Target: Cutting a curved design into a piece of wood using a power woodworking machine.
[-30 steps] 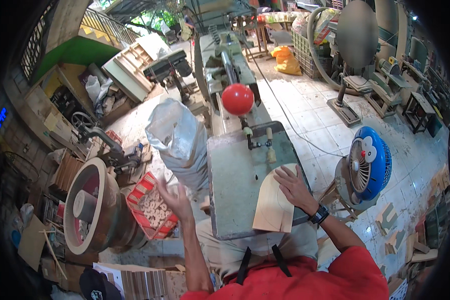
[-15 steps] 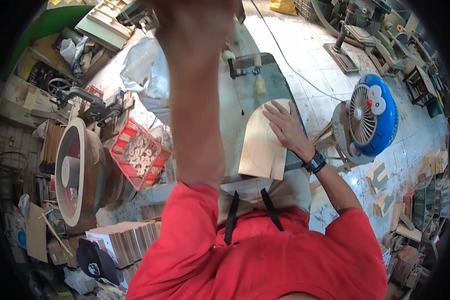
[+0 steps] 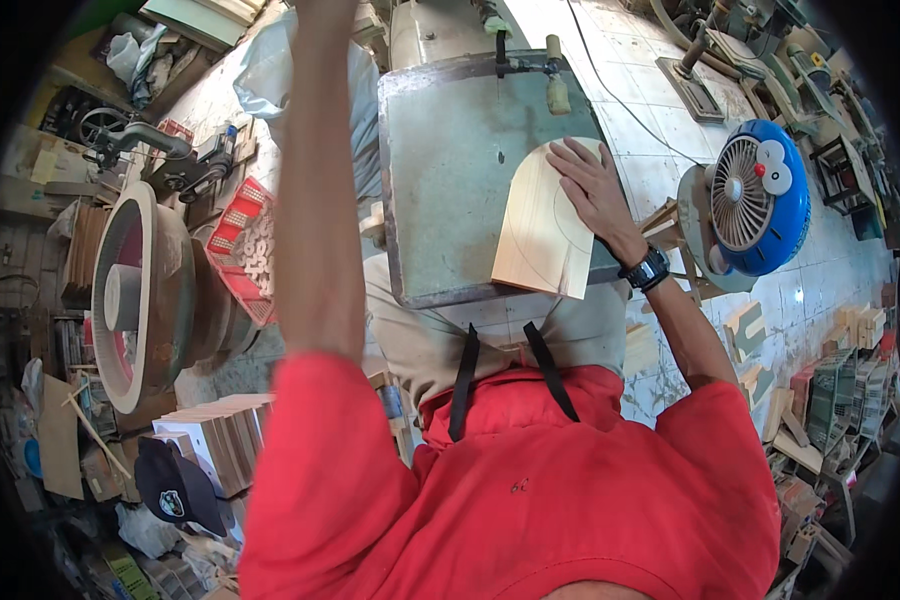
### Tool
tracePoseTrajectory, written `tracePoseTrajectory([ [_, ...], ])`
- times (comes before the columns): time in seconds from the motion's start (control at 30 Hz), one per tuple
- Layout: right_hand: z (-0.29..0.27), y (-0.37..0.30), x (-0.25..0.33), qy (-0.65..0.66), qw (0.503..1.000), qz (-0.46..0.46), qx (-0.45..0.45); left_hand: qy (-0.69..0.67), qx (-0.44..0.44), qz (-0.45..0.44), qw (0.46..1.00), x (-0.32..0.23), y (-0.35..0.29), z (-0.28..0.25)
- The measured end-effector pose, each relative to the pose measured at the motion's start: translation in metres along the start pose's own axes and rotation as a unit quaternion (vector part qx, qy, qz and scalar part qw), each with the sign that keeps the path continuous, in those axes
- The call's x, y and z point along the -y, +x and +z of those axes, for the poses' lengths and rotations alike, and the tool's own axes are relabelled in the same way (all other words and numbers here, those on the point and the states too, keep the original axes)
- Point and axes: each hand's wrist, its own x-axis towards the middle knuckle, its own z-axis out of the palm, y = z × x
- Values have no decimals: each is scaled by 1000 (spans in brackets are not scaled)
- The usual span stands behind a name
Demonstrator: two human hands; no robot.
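A pale wooden board (image 3: 535, 225) with a rounded far end and a curved pencil line lies on the grey metal machine table (image 3: 440, 180). My right hand (image 3: 595, 195) rests flat on the board's right side, fingers stretched out and slightly apart, a dark watch on the wrist. My left forearm (image 3: 320, 200) reaches up past the top edge of the view, so the left hand is out of sight. Beyond the board, a guide fitting (image 3: 530, 66) with a pale block hangs over the table's far edge.
A blue-rimmed fan (image 3: 765, 198) stands to the right. At left are a large wheel-shaped machine part (image 3: 135, 300) and a red crate (image 3: 245, 245) of small pale pieces. Stacked boards (image 3: 225, 435) and a dark cap (image 3: 175, 485) lie at lower left. A cable (image 3: 620, 115) crosses the tiled floor.
The view has shifted, showing more of the table. My left arm has swung left and its hand has gone out of the top. My right hand stays on the board.
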Motion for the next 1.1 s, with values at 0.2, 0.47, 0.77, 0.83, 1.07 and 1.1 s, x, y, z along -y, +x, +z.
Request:
tracePoseTrajectory([
  [0.2,-10,28,34,-20,996,-60,70,359,15,136,923,235,-166,-95],
  [0.47,-4,50,22,-57,991,-70,103,331,91,162,925,275,-176,-85],
  [0.77,13,91,-17,-24,991,-71,107,336,30,147,930,292,-139,-81],
  [0.83,17,98,-16,-60,988,-73,124,357,23,168,919,294,-132,-81],
  [1.07,30,108,-21,-44,995,-72,50,373,30,210,903,297,-122,-76],
  [1.1,31,110,-20,-41,996,-71,36,374,30,210,903,297,-122,-76],
])
